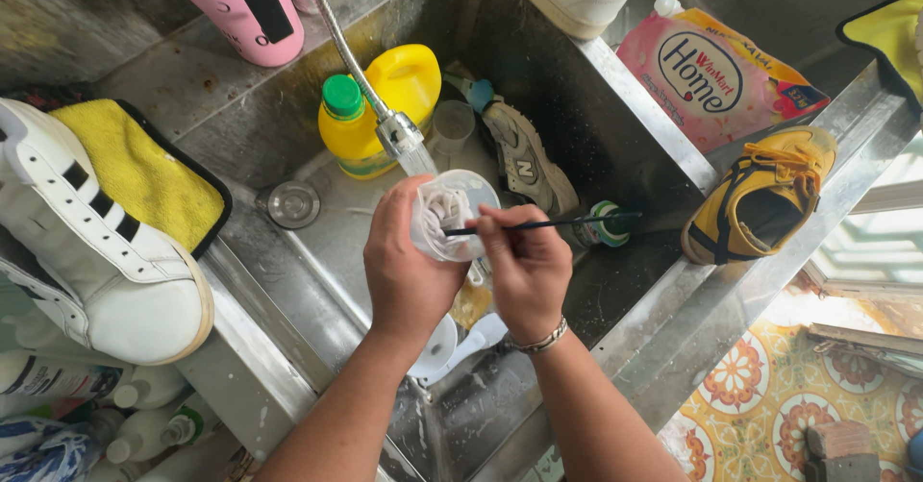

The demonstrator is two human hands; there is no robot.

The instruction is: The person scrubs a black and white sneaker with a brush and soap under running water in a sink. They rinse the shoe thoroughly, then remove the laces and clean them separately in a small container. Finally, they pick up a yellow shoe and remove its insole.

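Note:
My left hand [409, 261] grips a clear plastic cup [452, 211] with white stuff bunched inside, held under the running faucet head [399, 134] over the steel sink [615, 117]. My right hand [524, 266] pinches a thin dark stick [558, 222], perhaps a brush, with its tip poked into the cup's mouth. A metal bracelet is on my right wrist. Below my hands a white scoop or funnel [444, 343] lies in the sink.
In the sink stand a yellow bottle with a green cap [351, 126], a yellow jug [409, 76], a grey sneaker [529, 160] and a drain plug [293, 203]. A white shoe [96, 251] and yellow cloth [144, 170] sit left; a yellow shoe [764, 194] and pink pouch [711, 74] right.

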